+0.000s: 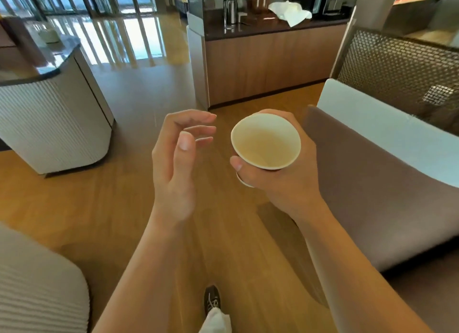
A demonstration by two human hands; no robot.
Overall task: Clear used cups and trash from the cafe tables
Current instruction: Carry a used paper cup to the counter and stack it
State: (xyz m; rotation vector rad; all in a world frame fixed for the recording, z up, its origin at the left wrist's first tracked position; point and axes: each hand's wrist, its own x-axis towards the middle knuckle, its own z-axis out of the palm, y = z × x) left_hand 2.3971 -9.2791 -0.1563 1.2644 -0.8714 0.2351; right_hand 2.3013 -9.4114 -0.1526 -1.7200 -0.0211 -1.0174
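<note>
While snug in R hand (280,186), paper cup (265,140); L hand (177,166) loose nearby.

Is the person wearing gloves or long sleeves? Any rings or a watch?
No gloves: the left hand and right hand are bare. Both forearms are bare too, with no sleeve in view. No rings show on the fingers, and no watch or bracelet. The nails are short and unpainted.
</note>
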